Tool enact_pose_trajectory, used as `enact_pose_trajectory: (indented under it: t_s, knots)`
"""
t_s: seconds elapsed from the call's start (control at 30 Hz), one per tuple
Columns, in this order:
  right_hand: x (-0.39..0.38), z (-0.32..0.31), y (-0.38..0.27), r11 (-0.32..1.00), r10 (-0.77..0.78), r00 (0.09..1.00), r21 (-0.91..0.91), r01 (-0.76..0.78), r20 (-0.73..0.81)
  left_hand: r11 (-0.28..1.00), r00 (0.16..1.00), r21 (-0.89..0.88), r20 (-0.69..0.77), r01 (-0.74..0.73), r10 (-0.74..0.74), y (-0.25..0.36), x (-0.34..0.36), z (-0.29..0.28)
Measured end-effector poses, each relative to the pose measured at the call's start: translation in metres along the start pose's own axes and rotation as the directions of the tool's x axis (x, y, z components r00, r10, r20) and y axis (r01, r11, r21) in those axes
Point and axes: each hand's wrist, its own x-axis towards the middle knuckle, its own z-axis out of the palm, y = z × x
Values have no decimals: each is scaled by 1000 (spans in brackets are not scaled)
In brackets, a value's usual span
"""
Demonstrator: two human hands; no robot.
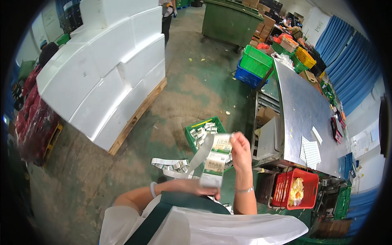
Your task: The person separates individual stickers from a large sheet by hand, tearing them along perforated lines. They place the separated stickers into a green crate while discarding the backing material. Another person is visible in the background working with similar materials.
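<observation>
A strip of white and green printed labels stretches between my two hands. My right hand pinches its upper end, with the fingers closed. Lower down, close to my dark green apron, my left hand is closed on the strip's other part; it is slightly blurred. A loop of the strip's pale back curls to the left. Behind it stands a green crate holding several folded label bundles. More label strip lies in loose folds to the left of my hands.
White foam boxes are stacked on a wooden pallet at the left. On the right is a metal table with label sheets; a red basket stands below. A green wheeled bin and stacked crates are farther off.
</observation>
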Motion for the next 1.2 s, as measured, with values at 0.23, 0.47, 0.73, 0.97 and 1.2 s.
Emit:
enact_pose_trajectory:
  t_s: [0.23, 0.47, 0.73, 0.97, 1.2]
  knots:
    - [-79, -35, -94, 868, -481, 809, 56, 493, 339, 485, 391, 246, -347, -839, 852, 112, -91, -7]
    - [-122, 10, -148, 580, -682, 442, 63, 812, 582, 22, 208, 763, 148, -646, 967, 166, -65, 21]
    - [-74, 36, -85, 768, -566, 535, 164, 619, 628, 349, 478, 770, -65, -534, 876, 128, -125, -33]
    - [-5, 142, 29, 888, -85, 782, -310, 341, 617, 707, -61, 693, -719, -138, 693, 69, -264, -96]
    - [44, 219, 126, 928, 111, 821, -353, 115, 560, 815, -251, 477, -876, -329, 412, 32, -410, -146]
